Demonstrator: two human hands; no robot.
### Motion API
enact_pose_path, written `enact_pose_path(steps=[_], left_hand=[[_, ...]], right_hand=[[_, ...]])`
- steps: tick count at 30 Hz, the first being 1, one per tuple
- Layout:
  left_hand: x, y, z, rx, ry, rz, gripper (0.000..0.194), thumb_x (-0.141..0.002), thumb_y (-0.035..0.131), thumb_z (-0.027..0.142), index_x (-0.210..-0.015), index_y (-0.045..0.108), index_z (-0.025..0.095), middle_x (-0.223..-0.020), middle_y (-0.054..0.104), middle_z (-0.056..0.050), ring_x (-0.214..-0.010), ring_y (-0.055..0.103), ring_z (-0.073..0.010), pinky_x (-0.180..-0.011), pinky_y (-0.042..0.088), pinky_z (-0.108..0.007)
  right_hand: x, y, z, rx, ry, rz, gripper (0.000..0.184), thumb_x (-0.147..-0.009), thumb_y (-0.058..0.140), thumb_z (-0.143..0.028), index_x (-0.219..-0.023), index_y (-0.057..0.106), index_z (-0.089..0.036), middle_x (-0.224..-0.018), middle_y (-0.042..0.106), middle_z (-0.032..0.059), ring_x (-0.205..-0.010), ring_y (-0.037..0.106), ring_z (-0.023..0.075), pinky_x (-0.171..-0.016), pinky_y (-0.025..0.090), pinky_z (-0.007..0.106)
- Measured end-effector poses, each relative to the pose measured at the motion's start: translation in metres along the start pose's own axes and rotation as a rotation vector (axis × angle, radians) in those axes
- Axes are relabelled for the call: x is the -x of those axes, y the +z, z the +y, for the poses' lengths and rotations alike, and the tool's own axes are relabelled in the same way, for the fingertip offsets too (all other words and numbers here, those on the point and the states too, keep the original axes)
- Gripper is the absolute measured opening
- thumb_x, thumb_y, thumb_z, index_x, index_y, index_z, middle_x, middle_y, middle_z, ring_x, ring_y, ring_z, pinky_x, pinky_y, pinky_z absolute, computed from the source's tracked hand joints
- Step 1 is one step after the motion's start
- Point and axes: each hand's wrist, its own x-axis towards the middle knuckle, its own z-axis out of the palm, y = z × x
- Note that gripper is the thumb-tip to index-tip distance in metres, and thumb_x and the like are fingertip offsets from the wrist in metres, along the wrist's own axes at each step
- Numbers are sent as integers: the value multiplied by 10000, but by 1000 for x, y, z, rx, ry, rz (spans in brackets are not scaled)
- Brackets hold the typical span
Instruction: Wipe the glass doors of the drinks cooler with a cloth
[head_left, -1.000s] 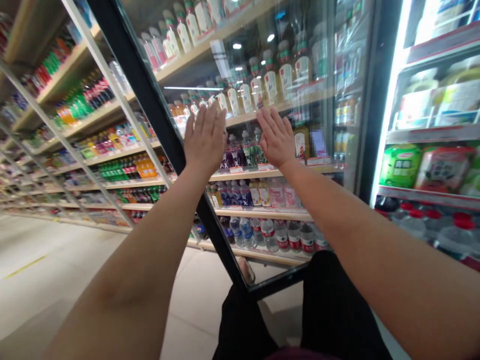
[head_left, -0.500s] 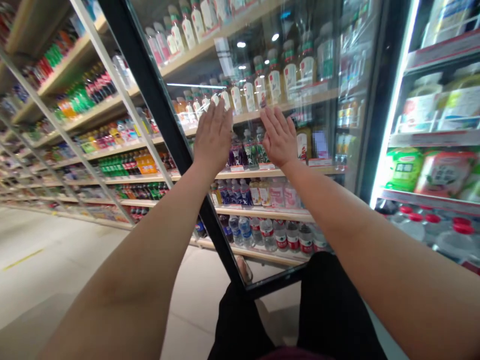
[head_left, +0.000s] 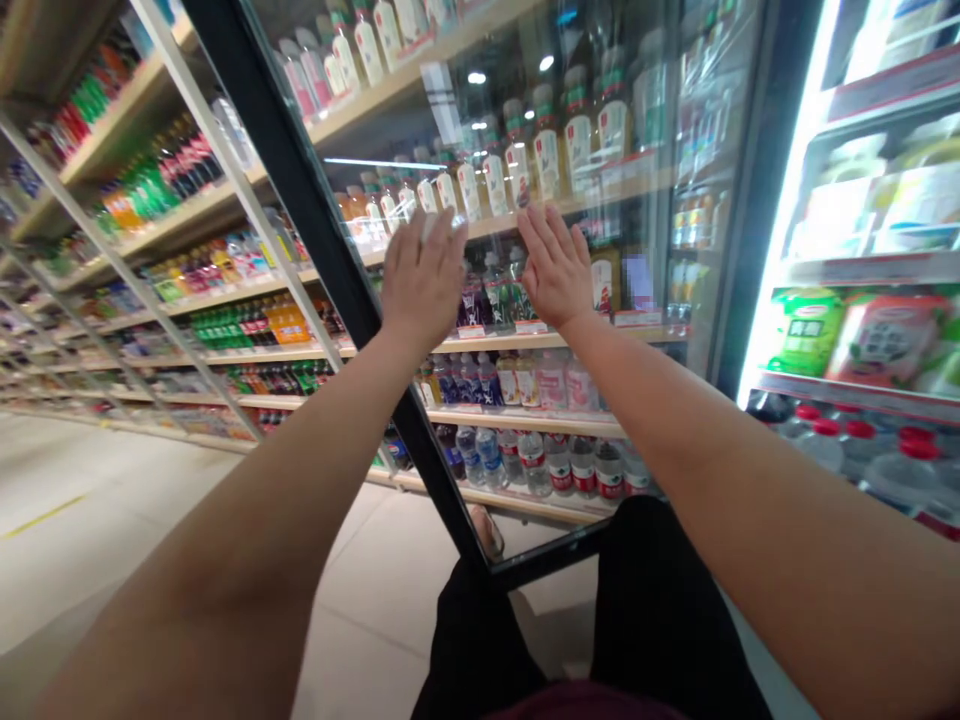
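Head view, the only feed I have. I am working at a tall, transparent glass door (head_left: 491,240) edged by a straight black frame (head_left: 285,160). It stands directly in front of me, swung away from a brightly lit, upright drinks cooler (head_left: 870,270) on the right. Through the pane I see pale wooden shelving (head_left: 510,342) carrying plastic bottles with white labels (head_left: 517,175).

Hand status:
1. My left hand (head_left: 424,285) is flat, fingers extended and slightly spread, back towards the camera, in front of the pane near the black frame. I see nothing in its grasp; the palm is hidden, so I cannot tell whether something thin lies under it.
2. My right hand (head_left: 556,270) is flat beside it, fingers straight and close together, the thumb side facing the left hand. No held object shows.
3. Both palms appear to bear on the glass. Actual contact, and any pressure, cannot be confirmed from this angle.

Progress status:
- Done: the door is open and both hands are positioned at the pane, a clear gap between them.
- Left: I judge the work to be under way, not finished, because both hands are at the glass and the door is clear of the cooler front. The remaining amount cannot be read.
- Clearance: my legs in black trousers (head_left: 649,590) are close to the bottom rail (head_left: 555,555); contact there is uncertain.
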Motion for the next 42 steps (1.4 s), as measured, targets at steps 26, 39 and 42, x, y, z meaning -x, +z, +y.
enact_pose_path(steps=[26,39,42], left_hand=[[10,4,5,54,223,-150,470,-1120,288,226,-1508,554,215,-1638,487,-83,-1597,312,-258,-1321,304,-541],[15,4,15,62,248,-280,478,-1130,261,252,-1518,538,282,-1687,426,-10,-1627,227,-226,-1307,292,-555],[8,0,7,55,199,-231,474,-1126,292,256,-1546,508,289,-1694,414,2,-1627,222,-231,-1317,262,-554]], right_hand=[[0,-5,-2,1,6,-42,670,-998,367,-253,-1666,404,-202,-1733,349,46,-1640,255,234,-1359,176,521],[0,-2,-1,-25,7,-15,640,-1033,306,-309,-1655,413,-200,-1718,384,57,-1635,268,246,-1354,165,540],[0,-1,0,-29,0,-8,635,-1040,297,-317,-1654,414,-203,-1716,387,58,-1636,267,244,-1352,169,538]])
